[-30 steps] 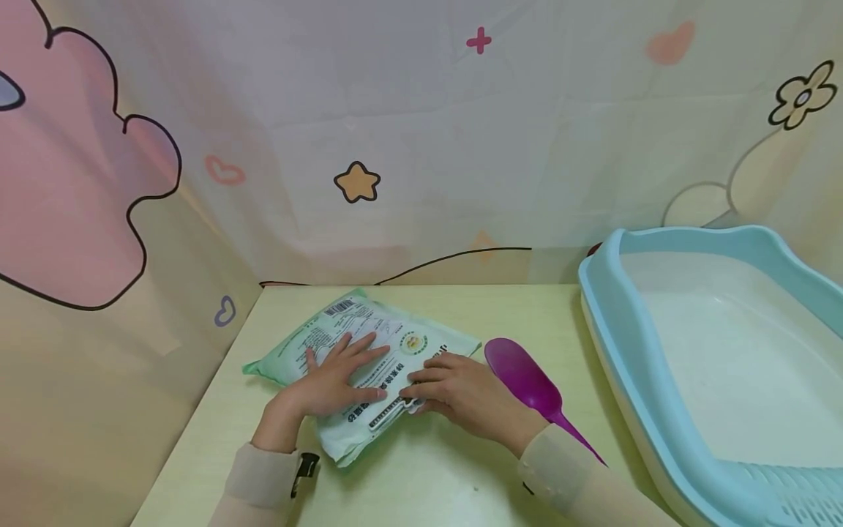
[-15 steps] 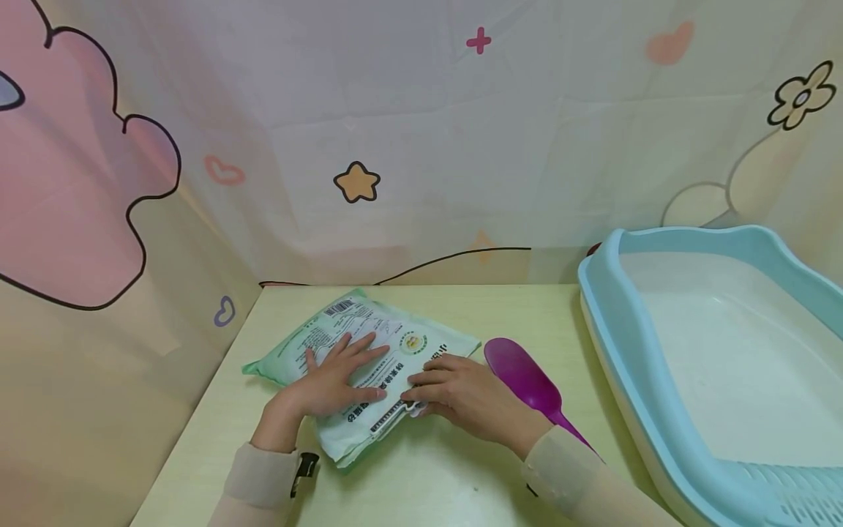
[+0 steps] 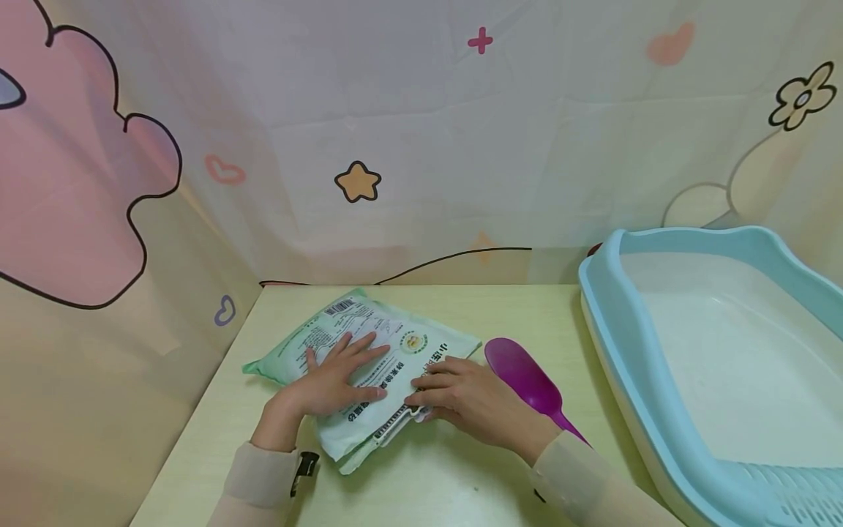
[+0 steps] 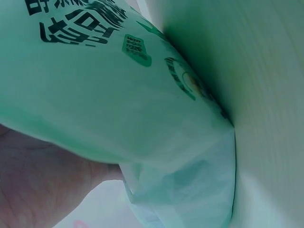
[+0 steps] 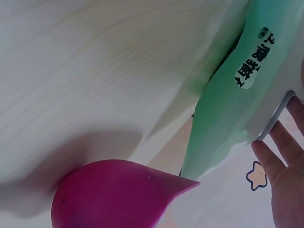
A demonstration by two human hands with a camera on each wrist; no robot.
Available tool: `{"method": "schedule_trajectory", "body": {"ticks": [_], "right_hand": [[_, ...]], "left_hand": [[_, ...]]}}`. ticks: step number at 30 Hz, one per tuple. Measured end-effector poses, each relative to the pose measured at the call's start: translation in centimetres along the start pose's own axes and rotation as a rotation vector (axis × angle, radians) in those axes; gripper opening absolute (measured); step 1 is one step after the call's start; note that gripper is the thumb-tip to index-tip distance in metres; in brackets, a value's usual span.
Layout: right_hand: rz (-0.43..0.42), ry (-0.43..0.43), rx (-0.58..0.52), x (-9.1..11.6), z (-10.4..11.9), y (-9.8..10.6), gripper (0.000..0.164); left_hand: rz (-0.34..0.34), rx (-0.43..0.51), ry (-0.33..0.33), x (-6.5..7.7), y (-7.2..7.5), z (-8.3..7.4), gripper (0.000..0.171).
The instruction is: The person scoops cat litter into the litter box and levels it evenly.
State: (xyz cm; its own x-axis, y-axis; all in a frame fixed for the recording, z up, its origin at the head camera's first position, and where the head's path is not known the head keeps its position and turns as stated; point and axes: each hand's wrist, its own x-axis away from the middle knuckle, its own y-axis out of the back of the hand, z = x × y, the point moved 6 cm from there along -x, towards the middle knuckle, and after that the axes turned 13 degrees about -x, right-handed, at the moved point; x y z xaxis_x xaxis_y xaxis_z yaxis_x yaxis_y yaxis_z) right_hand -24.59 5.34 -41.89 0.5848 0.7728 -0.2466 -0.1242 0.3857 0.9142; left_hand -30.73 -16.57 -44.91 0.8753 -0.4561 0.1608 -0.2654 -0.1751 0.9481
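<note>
A pale green and white bag of cat litter [image 3: 385, 329] with black print lies flat on the table in the head view. My left hand [image 3: 339, 380] rests on its top with fingers spread. My right hand [image 3: 470, 399] grips the bag's near right edge, fingers over the top and thumb mostly hidden below. In the right wrist view the fingertips [image 5: 268, 156] are at a grey-rimmed strip along the bag's edge. The left wrist view shows the side of the bag [image 4: 109, 104] bulging above the table. Right of the bag lies a purple scoop [image 3: 523, 373].
A large litter tray [image 3: 602, 315] with a light blue rim and white inside stands on the right of the table [image 3: 454, 490]. Behind everything hangs a cartoon-printed cloth [image 3: 428, 146].
My right hand has shifted slightly rightward with the bag's edge, and more of the layered near edge and printing shows. The left hand has stayed in place.
</note>
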Motion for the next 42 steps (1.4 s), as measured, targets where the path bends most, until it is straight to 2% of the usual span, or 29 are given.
{"method": "schedule_trajectory", "body": {"ticks": [6,12,20,27,42], "right_hand": [[-0.008,0.01,-0.025,0.4,0.2,0.4,0.043],[-0.038,0.048,0.008,1.0,0.4,0.9,0.041],[-0.079,0.08,-0.008,1.6,0.5,1.6,0.041],[-0.076,0.043,-0.045,2.2,0.1,1.7,0.041],[-0.022,0.012,-0.049,3.0,-0.2,1.4,0.037]], "left_hand": [[0.003,0.001,0.001,0.0,0.0,0.0,0.077],[0.003,-0.002,0.002,0.0,0.1,0.0,0.077],[0.004,-0.004,0.003,0.0,0.2,-0.1,0.077],[0.003,-0.004,0.004,0.0,0.1,-0.1,0.077],[0.008,-0.007,-0.001,0.0,0.0,0.0,0.078]]}}
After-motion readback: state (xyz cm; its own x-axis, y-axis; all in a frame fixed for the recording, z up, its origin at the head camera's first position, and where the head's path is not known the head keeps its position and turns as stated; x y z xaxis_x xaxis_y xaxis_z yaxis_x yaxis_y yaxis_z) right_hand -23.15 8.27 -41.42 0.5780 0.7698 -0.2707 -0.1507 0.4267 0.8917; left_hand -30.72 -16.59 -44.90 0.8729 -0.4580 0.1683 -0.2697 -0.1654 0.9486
